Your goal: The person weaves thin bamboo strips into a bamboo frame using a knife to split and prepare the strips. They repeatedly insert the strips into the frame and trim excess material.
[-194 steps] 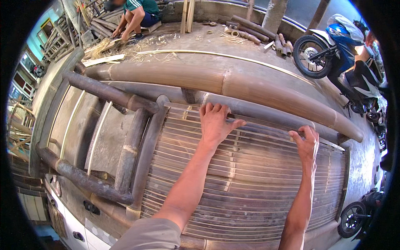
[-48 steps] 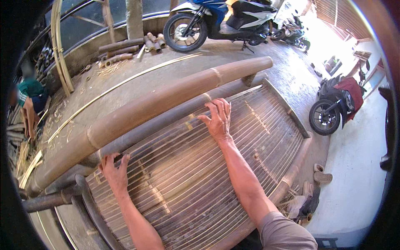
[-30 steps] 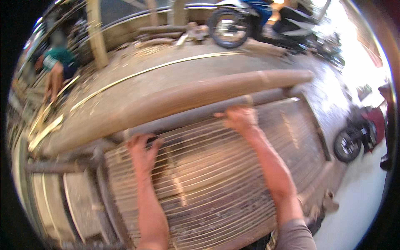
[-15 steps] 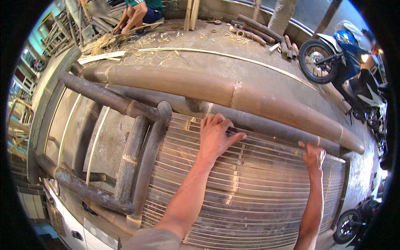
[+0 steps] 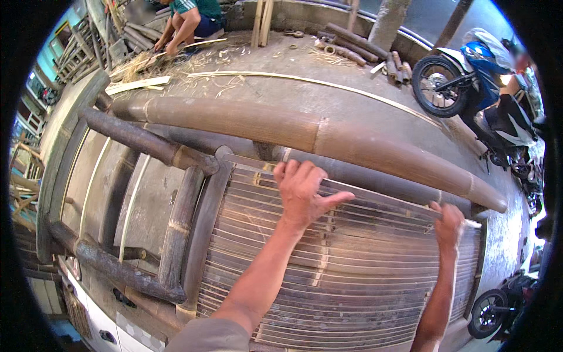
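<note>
Along the far side of a seat of thin bamboo slats (image 5: 281, 264), one dark bamboo slat (image 5: 381, 200) stands tilted up on its edge. My left hand (image 5: 302, 190) is hooked over this slat with bent fingers, its thumb stretched out to the right. Further right, my right hand (image 5: 449, 224) is closed around the same slat near its end; the fingertips are partly hidden. The seat belongs to a frame of thick bamboo poles. A long brown pole (image 5: 234, 114) runs just beyond both hands, and a short upright pole (image 5: 179, 217) stands left of the slats.
Across the floor, a person (image 5: 190, 23) crouches by bamboo shavings. A long pale strip (image 5: 316, 81) lies on the concrete. Cut bamboo pieces (image 5: 358, 47) are piled at the back. A blue motorbike (image 5: 469, 76) is parked at the right, with another wheel (image 5: 489, 314) lower down.
The far slat has tipped up, showing its dark face. My right hand has shifted slightly right and nearer, wrapping around the slat. My left hand stays almost in place.
</note>
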`<action>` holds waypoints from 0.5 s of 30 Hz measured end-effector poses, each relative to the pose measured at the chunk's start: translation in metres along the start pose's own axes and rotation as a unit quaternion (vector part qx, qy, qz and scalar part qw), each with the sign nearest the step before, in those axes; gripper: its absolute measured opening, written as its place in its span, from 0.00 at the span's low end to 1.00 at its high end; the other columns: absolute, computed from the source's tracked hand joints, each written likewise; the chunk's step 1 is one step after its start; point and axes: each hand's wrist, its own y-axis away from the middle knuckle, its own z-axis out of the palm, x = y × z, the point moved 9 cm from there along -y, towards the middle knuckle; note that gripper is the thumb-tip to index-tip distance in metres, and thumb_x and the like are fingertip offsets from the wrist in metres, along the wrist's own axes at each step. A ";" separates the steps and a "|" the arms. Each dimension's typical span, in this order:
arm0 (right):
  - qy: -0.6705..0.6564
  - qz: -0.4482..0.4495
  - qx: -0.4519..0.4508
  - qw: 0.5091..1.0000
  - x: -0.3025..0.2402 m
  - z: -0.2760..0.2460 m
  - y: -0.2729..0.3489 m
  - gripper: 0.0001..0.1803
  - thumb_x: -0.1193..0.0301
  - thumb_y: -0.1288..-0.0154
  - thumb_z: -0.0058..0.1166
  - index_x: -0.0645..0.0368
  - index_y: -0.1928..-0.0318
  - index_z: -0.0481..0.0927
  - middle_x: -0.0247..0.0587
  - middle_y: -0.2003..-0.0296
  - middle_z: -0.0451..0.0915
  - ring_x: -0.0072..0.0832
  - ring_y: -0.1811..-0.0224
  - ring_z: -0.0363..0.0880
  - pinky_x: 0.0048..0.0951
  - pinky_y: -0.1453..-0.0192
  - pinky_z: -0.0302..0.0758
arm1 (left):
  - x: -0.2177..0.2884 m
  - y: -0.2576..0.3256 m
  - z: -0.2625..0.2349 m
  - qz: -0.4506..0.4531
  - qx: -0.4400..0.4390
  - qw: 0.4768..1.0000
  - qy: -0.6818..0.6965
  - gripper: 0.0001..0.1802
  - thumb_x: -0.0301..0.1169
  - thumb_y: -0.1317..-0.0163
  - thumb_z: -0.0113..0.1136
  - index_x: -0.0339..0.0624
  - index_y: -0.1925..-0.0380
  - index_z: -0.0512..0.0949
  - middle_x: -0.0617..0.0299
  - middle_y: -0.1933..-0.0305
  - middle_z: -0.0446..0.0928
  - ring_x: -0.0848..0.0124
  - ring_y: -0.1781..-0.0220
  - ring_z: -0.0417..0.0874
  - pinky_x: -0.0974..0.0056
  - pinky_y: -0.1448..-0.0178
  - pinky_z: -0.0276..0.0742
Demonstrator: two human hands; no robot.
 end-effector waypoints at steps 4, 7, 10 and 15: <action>-0.046 0.079 -0.133 0.987 -0.032 0.079 -0.002 0.09 0.67 0.39 0.64 0.49 0.58 0.87 0.47 0.65 0.84 0.49 0.56 0.82 0.49 0.48 0.77 | -0.015 -0.002 -0.001 0.000 -0.011 0.997 -0.080 0.37 0.71 0.54 0.70 0.42 0.80 0.83 0.61 0.68 0.82 0.59 0.56 0.78 0.48 0.38 0.61; -0.046 0.074 -0.205 0.975 -0.082 0.076 -0.016 0.15 0.65 0.36 0.65 0.41 0.48 0.89 0.41 0.63 0.87 0.41 0.58 0.86 0.45 0.46 0.80 | -0.062 -0.005 -0.011 -0.155 -0.043 0.965 -0.209 0.34 0.61 0.38 0.66 0.43 0.87 0.81 0.56 0.85 0.75 0.55 0.78 0.74 0.43 0.49 0.63; -0.012 0.031 -0.031 0.999 -0.127 -0.012 -0.052 0.16 0.54 0.36 0.66 0.51 0.73 0.82 0.36 0.78 0.81 0.36 0.67 0.83 0.43 0.55 0.77 | -0.072 -0.010 -0.067 -0.080 0.213 0.969 -0.102 0.30 0.42 0.31 0.65 0.44 0.93 0.72 0.58 0.91 0.69 0.61 0.81 0.67 0.51 0.63 0.61; 0.080 0.055 0.178 0.979 -0.133 -0.172 -0.001 0.29 0.56 0.43 0.72 0.54 0.43 0.81 0.47 0.46 0.77 0.46 0.40 0.75 0.50 0.30 0.69 | -0.079 -0.008 -0.076 -0.016 0.275 0.961 -0.014 0.37 0.55 0.21 0.40 0.44 0.88 0.70 0.58 0.85 0.70 0.58 0.80 0.73 0.53 0.71 0.66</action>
